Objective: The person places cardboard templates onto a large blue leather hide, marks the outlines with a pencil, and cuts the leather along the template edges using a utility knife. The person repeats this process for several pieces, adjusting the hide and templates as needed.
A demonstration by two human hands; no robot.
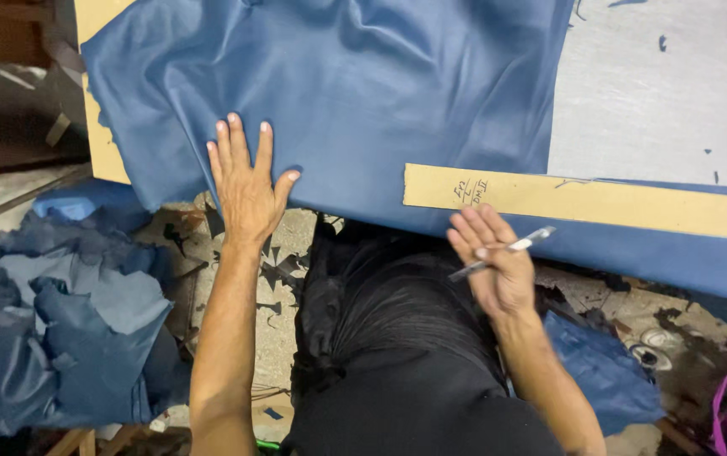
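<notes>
Where the head camera looks down over the table edge, a blue leather sheet point(363, 93) lies spread flat, and a long cardboard strip point(600, 203) rests on it with its long axis running left to right, just beyond the right hand point(498, 266). That hand is closed around a slim silver knife point(507, 251), its tip pointing right along the strip's near edge. Well apart, the left hand point(247, 190) presses flat on the leather, fingers spread, forearm straight.

No packages, signs or screens show, only handwriting on a tan cardboard strip point(600, 201).
</notes>
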